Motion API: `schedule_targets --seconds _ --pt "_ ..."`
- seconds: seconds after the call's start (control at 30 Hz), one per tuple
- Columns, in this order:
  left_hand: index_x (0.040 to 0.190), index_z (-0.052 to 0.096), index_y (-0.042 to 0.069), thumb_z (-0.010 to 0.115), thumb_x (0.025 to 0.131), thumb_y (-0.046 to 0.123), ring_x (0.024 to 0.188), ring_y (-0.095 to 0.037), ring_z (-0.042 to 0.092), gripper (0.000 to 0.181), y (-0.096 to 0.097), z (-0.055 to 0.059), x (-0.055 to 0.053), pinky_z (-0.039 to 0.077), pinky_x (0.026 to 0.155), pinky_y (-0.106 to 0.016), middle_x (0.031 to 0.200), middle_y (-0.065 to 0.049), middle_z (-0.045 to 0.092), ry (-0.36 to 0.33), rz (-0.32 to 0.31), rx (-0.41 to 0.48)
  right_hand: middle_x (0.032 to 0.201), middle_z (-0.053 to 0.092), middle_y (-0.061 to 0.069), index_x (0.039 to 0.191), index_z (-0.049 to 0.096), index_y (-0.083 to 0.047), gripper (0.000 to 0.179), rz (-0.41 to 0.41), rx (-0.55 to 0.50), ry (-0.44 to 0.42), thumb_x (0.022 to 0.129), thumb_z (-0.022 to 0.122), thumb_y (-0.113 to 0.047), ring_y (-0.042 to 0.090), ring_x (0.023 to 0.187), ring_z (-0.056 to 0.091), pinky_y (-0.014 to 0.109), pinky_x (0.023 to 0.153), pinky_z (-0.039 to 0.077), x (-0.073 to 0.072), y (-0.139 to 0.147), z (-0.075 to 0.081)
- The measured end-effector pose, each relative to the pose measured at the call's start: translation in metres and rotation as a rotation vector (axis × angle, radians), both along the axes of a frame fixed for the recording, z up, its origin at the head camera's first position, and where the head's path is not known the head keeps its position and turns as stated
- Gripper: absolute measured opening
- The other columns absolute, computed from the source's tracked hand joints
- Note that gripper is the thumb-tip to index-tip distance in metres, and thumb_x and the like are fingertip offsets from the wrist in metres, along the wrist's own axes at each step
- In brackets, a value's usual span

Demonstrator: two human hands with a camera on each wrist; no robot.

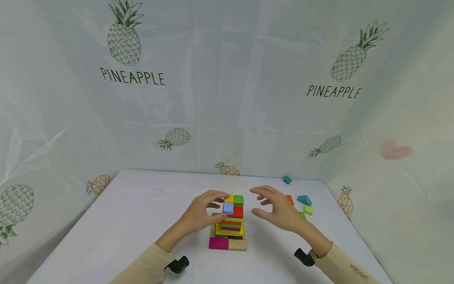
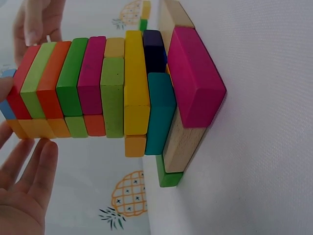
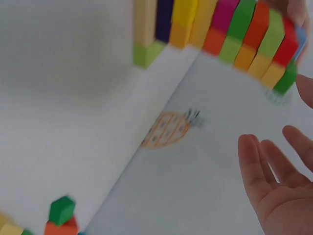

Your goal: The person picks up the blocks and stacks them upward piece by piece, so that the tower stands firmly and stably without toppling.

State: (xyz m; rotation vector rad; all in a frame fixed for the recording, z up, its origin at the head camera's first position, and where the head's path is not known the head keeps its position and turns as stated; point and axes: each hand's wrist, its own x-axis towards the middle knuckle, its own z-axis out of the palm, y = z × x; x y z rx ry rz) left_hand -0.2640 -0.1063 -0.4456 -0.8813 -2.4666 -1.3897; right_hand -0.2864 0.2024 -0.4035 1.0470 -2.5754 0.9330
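Observation:
A tower of colourful wooden blocks [image 1: 232, 226] rises in the middle of the table, on a base with a magenta block [image 1: 218, 243] and a plain wood block [image 1: 237, 245]. My left hand [image 1: 203, 209] is at the tower's upper left, its thumb and fingers bent about a light blue block [image 1: 228, 208] near the top. Beside that are a yellow block [image 1: 229, 198], a green block [image 1: 239, 200] and a red block [image 1: 238, 212]. To the tower's right my right hand [image 1: 278, 209] hovers apart from it, fingers spread, holding nothing.
Loose blocks lie on the table's right side: a teal block [image 1: 304, 200], a light green block [image 1: 308, 210] and an orange block [image 1: 290, 199], partly behind my right hand. Another teal block [image 1: 287, 180] is near the back edge. A pineapple-print sheet [image 1: 227, 98] hangs behind.

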Motion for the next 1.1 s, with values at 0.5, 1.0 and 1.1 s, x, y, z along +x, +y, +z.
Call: schedule_targets --seconds 0.5,1.0,1.1 --pt "0.146 0.062 0.026 0.084 0.094 0.03 0.123 -0.016 0.067 0.057 -0.002 -0.002 -0.002 0.061 0.098 -0.04 0.143 0.006 0.062 0.009 -0.015 -0.005 0.144 0.06 0.023 0.145 0.06 -0.001 0.052 -0.143 0.168 -0.072 0.098 0.077 -0.013 0.044 0.122 0.062 0.058 0.098 0.059 -0.107 0.101 -0.026" --pt "0.146 0.062 0.025 0.083 0.094 0.029 0.123 -0.017 0.067 0.056 -0.003 -0.004 -0.004 0.06 0.099 -0.037 0.141 0.006 0.063 0.019 -0.035 0.007 0.156 0.045 0.034 0.154 0.048 0.003 0.059 -0.279 0.203 -0.268 0.103 0.067 -0.02 0.056 0.132 0.051 0.072 0.105 0.047 -0.162 0.127 -0.064" --pt "0.146 0.062 0.026 0.083 0.095 0.029 0.122 -0.018 0.067 0.056 -0.004 -0.006 -0.005 0.061 0.098 -0.035 0.141 0.006 0.063 0.028 -0.032 0.0 0.156 0.044 0.036 0.155 0.046 0.004 0.062 -0.301 0.22 -0.305 0.103 0.067 -0.022 0.057 0.132 0.05 0.071 0.105 0.048 -0.166 0.129 -0.067"
